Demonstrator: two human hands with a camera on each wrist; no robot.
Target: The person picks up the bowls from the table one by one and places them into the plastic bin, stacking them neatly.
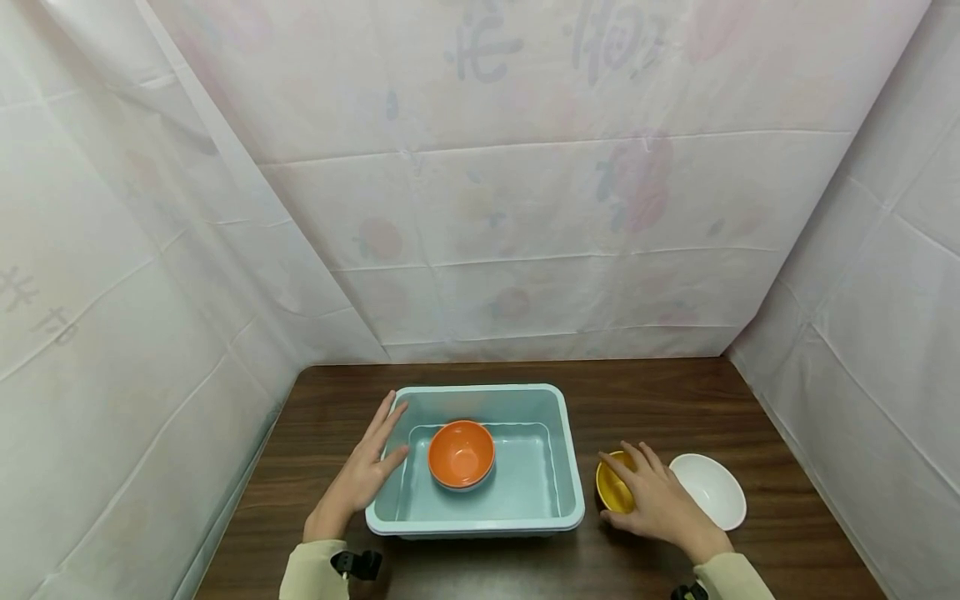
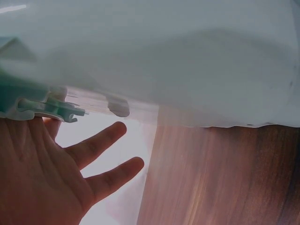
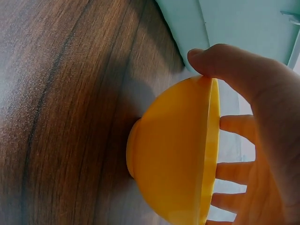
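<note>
A light blue plastic basin point(image 1: 525, 527) stands on the table, holding an orange bowl point(image 1: 462, 454); a pale edge shows beneath that bowl. My left hand point(image 1: 363, 475) is at the basin's left side, fingers spread and thumb reaching over the rim. Spread fingers of the same hand point(image 2: 61, 173) appear beside the pale basin wall in the left wrist view. To the basin's right, my right hand point(image 1: 656, 502) grips a yellow bowl point(image 3: 171, 150) across its rim, thumb on the near edge and fingers on the other side. The bowl is upright, at or just above the tabletop.
A white bowl point(image 1: 708, 492) rests on the table right beside my right hand. The dark wooden table point(image 1: 637, 400) is enclosed by white printed sheets point(image 1: 525, 208) at the back and both sides. The basin walls rise between the two hands.
</note>
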